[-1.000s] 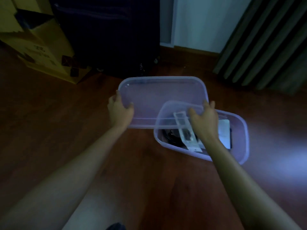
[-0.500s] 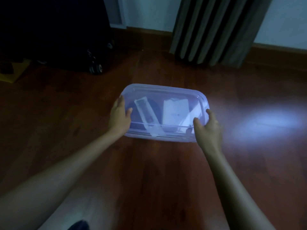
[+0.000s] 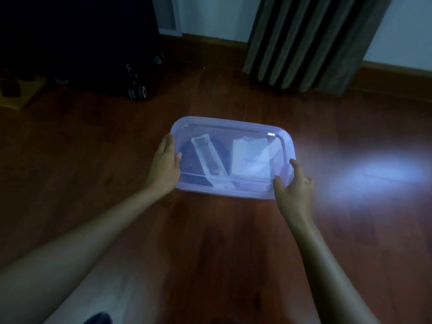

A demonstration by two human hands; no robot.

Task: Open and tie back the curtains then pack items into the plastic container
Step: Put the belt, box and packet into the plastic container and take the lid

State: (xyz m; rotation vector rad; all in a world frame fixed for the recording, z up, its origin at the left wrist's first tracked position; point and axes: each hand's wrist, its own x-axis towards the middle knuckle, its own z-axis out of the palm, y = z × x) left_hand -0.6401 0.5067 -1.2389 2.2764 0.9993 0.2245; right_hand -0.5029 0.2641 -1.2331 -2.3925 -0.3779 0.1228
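Observation:
A clear plastic container (image 3: 233, 122) stands on the wooden floor with its translucent lid (image 3: 282, 146) lying on top. Through the lid I see a long clear packet (image 3: 208, 157), a white flat pack (image 3: 250, 157) and a dark round item (image 3: 189, 160). My left hand (image 3: 164, 164) presses on the lid's left end, fingers over the edge. My right hand (image 3: 293, 187) rests on the front right corner, fingers spread on the lid. A dark striped curtain (image 3: 311, 40) hangs at the back right, reaching the floor.
A black wheeled suitcase (image 3: 93, 43) stands at the back left, with a yellow cardboard box (image 3: 21, 94) beside it. A bright patch of light (image 3: 383, 169) lies on the floor to the right. My knee shows at the bottom left.
The lid was held apart from the container one second ago; it now lies on the container. My hands have shifted to its left end and front right corner. My view has turned right.

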